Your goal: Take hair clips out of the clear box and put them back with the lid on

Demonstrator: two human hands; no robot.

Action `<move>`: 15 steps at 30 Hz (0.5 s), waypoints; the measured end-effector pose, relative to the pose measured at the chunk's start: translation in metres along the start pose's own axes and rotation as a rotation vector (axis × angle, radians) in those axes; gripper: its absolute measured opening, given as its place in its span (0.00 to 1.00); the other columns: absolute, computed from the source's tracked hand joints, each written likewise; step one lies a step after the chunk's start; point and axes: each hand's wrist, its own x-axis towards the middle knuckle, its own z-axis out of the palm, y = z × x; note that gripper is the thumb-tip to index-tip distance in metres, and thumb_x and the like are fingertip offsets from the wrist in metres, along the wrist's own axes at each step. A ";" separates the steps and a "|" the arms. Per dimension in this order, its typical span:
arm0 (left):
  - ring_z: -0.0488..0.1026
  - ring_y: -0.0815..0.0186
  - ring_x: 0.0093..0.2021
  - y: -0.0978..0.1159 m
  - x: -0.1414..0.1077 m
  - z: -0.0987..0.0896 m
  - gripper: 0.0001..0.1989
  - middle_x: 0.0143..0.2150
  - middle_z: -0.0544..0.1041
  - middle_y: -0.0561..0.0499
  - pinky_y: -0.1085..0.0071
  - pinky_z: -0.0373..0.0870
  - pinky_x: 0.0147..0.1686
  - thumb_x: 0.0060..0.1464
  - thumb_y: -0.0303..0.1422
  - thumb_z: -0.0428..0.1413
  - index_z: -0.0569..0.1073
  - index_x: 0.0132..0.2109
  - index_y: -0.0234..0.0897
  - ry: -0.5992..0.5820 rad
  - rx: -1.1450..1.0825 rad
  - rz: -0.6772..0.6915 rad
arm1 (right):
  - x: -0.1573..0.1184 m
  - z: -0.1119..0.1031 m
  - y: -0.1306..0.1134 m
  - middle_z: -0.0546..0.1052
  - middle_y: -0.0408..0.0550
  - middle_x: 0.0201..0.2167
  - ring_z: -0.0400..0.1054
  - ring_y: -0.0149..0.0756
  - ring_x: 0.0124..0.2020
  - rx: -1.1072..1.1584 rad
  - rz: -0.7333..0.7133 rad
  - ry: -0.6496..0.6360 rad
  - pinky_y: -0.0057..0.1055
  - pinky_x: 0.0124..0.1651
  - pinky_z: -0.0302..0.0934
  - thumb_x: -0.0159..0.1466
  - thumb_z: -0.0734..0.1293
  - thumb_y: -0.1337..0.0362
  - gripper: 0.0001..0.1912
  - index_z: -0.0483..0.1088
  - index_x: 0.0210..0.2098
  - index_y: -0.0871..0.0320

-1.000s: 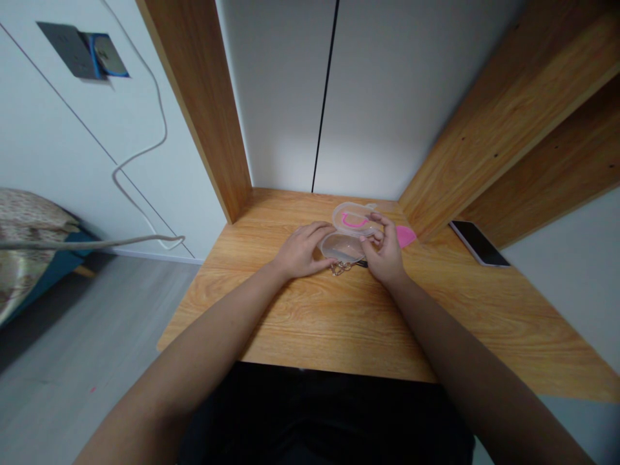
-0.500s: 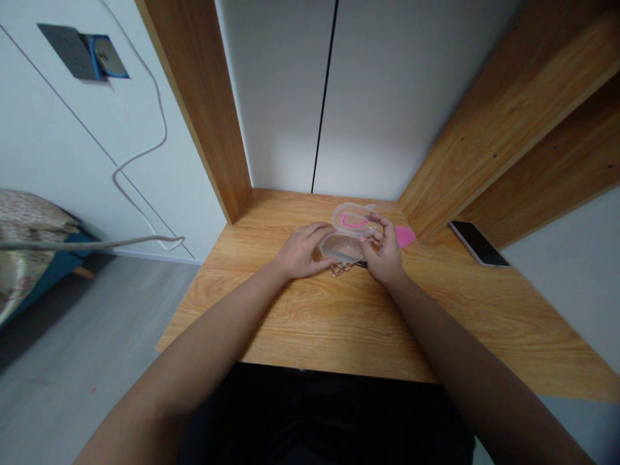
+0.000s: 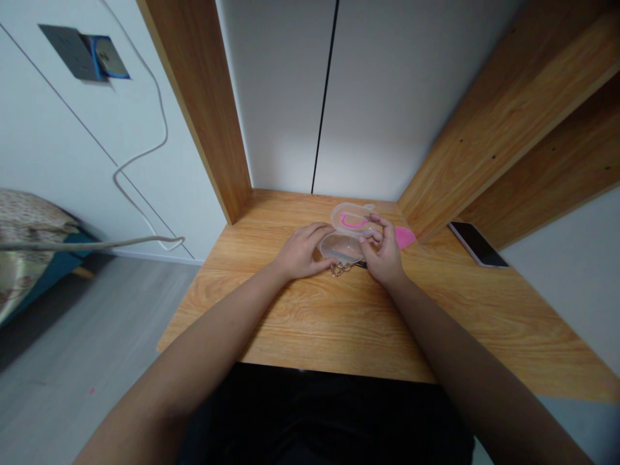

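1. Centrally on the wooden desk [image 3: 290, 323], a clear plastic case [image 3: 343, 247] lies open in two rounded halves, one nearer the person and one farther off, close to the back wall.
2. Inside the far half sits a pink curved strip [image 3: 353, 221]; it could be a seal or a printed mark, too small to tell.
3. Left hand [image 3: 300, 253]: palm down, fingers loosely spread, resting across the near half's left rim. A wide, flat contact; whether it grips the case, I cannot tell.
4. Right hand [image 3: 385, 255]: fingers curled inward, thumb and forefinger drawn into a narrow pinch on the case where the two halves meet.
5. A small gold-coloured chain [image 3: 340, 268] lies on the desk just below the near half, between the hands. Beside it, a small black item [image 3: 361, 263] shows under the right hand, partly hidden.
6. A pink flat piece [image 3: 405, 236] lies just right of the case, near the right-hand wooden upright [image 3: 504, 123].
7. Farther right, a black-screened smartphone [image 3: 477, 243] lies flat near the desk edge.
8. Off to the left, a white cable [image 3: 162, 129] runs down the wall from a wall socket [image 3: 72, 51], and patterned bedding [image 3: 24, 219] shows beyond the desk.
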 end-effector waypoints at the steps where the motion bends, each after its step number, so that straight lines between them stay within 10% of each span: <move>1: 0.70 0.48 0.62 0.000 0.000 0.000 0.34 0.62 0.71 0.36 0.48 0.70 0.60 0.56 0.47 0.62 0.66 0.64 0.37 -0.002 -0.001 -0.004 | 0.000 0.000 0.000 0.67 0.54 0.63 0.75 0.41 0.47 -0.002 0.000 -0.002 0.38 0.47 0.73 0.64 0.69 0.62 0.28 0.58 0.61 0.48; 15: 0.70 0.48 0.62 0.003 0.000 -0.002 0.34 0.62 0.71 0.37 0.50 0.68 0.60 0.57 0.48 0.60 0.63 0.64 0.36 -0.051 0.053 -0.114 | 0.001 0.003 -0.002 0.69 0.55 0.61 0.73 0.41 0.49 -0.041 -0.002 -0.036 0.39 0.48 0.71 0.65 0.67 0.62 0.24 0.59 0.59 0.49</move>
